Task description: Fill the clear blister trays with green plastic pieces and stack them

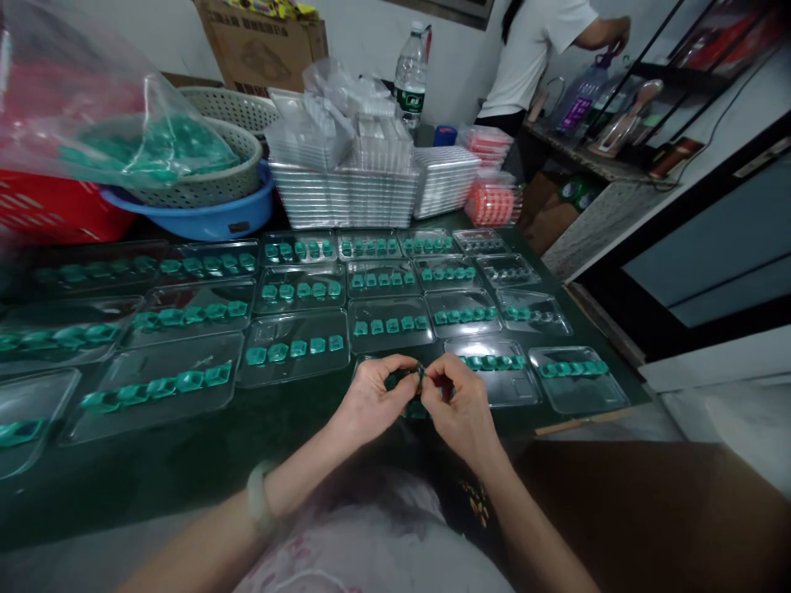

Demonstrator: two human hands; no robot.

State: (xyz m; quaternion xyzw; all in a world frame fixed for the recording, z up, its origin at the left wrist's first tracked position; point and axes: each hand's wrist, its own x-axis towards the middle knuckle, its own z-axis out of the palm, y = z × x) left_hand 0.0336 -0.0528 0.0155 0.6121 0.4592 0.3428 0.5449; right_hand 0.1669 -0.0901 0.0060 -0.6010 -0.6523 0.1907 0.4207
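My left hand (371,395) and my right hand (461,403) meet near the front edge of a dark green table (297,428). Both pinch small green plastic pieces (408,383) between their fingertips, above a clear blister tray (371,362) that they mostly hide. A pale bangle circles my left wrist. Rows of clear trays (290,350) cover the table, most with a line of green pieces in their slots. Two trays at the far right (507,270) hold mostly bare slots.
Stacks of clear trays (346,193) stand at the back. A grey basket in a blue basin (203,198), a bag of green pieces (142,144), a red crate, a cardboard box and a water bottle (411,78) are behind. A person in a white shirt (537,49) stands at a shelf, back right.
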